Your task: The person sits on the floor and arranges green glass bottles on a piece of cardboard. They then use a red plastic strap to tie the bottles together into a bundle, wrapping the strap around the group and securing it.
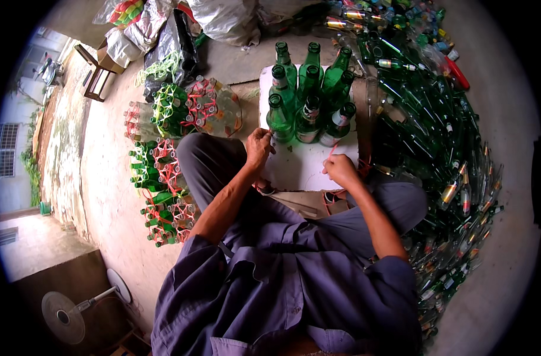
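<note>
Several green glass bottles (pixel 311 113) stand upright, close together in rows, on a white board (pixel 292 171) in front of me. Some carry labels on neck or body. My right hand (pixel 340 170) is closed on a thin red plastic string (pixel 333 150), which runs up towards the base of the front right bottle. At the board's left edge, my left hand (pixel 258 147) has its fingers pinched beside the front left bottle (pixel 279 118). Whether it grips a piece of string is too small to tell.
Bottle bundles tied with red and yellow-green string (pixel 166 164) stand left of my knee. A large heap of loose glass bottles (pixel 426 115) spreads along the right. White sacks (pixel 226 20) lie behind the board. A fan (pixel 63 317) and a wooden chair (pixel 97 75) are at left.
</note>
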`<state>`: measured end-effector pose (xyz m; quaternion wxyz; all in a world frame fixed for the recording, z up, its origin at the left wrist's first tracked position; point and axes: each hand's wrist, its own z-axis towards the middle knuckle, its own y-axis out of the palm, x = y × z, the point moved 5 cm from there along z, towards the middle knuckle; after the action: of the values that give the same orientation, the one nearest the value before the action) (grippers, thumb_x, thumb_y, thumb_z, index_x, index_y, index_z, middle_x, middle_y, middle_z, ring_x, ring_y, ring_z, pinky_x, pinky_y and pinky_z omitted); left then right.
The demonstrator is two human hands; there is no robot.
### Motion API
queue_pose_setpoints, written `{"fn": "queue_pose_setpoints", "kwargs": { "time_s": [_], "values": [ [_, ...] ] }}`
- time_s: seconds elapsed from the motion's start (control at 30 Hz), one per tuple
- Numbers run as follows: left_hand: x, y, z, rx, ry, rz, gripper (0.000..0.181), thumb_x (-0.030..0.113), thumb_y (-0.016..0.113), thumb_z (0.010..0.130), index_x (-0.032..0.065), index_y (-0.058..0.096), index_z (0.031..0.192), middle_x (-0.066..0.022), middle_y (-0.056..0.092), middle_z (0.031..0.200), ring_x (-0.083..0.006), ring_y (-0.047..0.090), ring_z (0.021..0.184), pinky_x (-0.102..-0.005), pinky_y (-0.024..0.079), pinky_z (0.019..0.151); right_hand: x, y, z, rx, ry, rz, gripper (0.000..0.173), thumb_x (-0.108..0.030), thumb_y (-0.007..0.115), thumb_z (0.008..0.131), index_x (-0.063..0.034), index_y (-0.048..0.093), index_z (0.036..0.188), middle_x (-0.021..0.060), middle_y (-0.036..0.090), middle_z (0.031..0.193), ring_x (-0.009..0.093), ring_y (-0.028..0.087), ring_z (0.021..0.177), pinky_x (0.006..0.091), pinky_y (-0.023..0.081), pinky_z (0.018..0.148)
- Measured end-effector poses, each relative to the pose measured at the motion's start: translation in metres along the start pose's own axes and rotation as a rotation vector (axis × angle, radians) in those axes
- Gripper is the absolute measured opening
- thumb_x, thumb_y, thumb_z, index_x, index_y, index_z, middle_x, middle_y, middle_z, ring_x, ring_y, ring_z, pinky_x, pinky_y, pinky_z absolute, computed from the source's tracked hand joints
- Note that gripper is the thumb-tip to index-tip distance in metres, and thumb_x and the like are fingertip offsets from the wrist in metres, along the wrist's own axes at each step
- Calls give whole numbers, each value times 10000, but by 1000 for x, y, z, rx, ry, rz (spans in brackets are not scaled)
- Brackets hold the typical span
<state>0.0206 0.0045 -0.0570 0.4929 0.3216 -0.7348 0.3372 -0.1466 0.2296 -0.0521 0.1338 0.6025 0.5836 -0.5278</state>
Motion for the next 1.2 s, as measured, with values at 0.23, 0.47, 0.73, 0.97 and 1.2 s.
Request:
{"fn": "queue_pose_setpoints", "kwargs": {
  "time_s": [0.23,0.47,0.73,0.97,1.2],
  "values": [
    [-3,1,2,12,-16,10,208,150,590,922,-52,641,920,-97,639,689,-164,626,503,-297,480,494,-13,2,-12,39,-70,-473,300,-256,593,872,17,701,810,229,678,802,411,666,803,491,524,746],
    [1,1,1,36,44,69,207,139,579,913,-59,640,918,-97,650,699,-165,641,539,-299,499,533,-18,3,-23,-68,-100,-566,302,-283,615,864,-2,721,837,213,688,827,388,675,807,491,527,750],
    [1,0,1,56,55,87,222,151,590,907,-65,642,904,-100,658,716,-172,655,587,-302,513,579,-34,-2,-34,-99,-185,-577,280,-295,625,851,-35,719,806,195,679,781,386,665,762,480,525,729],
    [5,-1,-5,-32,-60,-81,196,143,598,920,-50,631,912,-100,659,726,-142,556,488,-278,439,473,-35,7,-31,-64,-199,-239,271,-277,652,861,-15,692,803,213,636,713,392,644,698,472,494,650],
    [12,4,-22,-118,-171,-95,177,192,584,953,19,607,922,-58,671,770,-102,543,502,-235,369,446,-26,12,-18,-3,-192,14,223,-194,615,888,-8,689,790,144,612,607,235,576,531,370,449,550]
  ]
}}
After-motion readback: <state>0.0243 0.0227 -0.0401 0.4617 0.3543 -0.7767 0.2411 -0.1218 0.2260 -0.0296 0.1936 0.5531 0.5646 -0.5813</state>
